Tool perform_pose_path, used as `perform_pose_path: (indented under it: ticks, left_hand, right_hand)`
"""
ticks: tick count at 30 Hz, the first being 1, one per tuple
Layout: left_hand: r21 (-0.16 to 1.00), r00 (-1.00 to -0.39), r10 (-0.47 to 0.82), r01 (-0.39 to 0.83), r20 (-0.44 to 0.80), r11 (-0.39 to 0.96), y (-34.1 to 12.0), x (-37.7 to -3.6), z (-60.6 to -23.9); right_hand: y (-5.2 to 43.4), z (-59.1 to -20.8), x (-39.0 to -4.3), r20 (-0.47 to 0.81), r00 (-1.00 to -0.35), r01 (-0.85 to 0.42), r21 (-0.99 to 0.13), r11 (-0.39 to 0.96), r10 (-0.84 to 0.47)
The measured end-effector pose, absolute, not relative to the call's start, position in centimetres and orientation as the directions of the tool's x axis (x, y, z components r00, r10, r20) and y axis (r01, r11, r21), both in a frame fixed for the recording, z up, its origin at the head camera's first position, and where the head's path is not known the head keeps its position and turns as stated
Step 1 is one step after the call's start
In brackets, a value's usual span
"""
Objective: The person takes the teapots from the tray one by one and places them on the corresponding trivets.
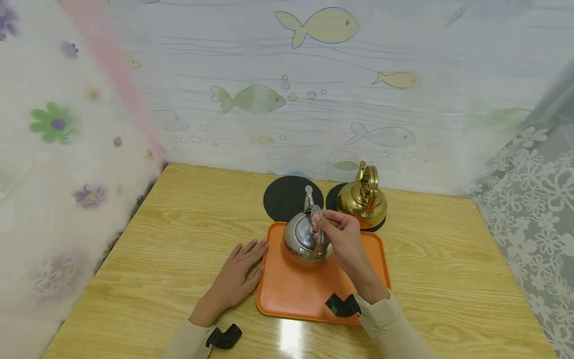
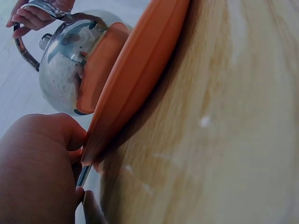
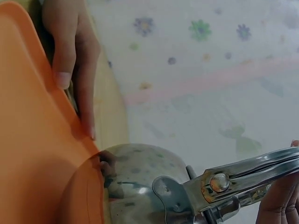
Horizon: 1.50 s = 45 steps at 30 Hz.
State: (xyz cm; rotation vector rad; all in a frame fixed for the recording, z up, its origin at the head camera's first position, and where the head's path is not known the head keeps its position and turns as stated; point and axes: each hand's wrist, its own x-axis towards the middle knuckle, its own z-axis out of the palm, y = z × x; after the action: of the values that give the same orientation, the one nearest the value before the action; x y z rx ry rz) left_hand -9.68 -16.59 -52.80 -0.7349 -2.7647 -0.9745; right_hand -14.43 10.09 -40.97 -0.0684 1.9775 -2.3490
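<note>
Gripping silver kettle [image 1: 306, 238] by handle w/ right hand [image 1: 342, 238], fingers curled round it; kettle over orange tray [image 1: 309, 294]. Left hand [image 1: 235, 277] flat, fingers straight vs tray edge. Step: lift/carry phase, prob. Next needs steady, level hold.

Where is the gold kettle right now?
In the head view, the gold kettle stands on a black mat at the table's back, just behind the orange tray's right corner.

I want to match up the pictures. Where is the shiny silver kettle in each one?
Head: silver kettle sits mid-picture on the orange tray, right hand gripping its handle.
Left wrist: top left, behind the tray's rim.
Right wrist: bottom middle, handle running right.
Shared landmark: the orange tray, with the left hand against its edge.
</note>
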Motion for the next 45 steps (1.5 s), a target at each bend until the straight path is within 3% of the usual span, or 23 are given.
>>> perform_pose_path:
  ticks: [45]
  left_hand:
    - [0.541, -0.869, 0.410, 0.494, 0.278, 0.680, -16.6, -9.7, -52.7]
  right_hand:
    - [9.4, -41.7, -16.9, 0.069, -0.997, -0.064, -0.981, -0.181, -0.023]
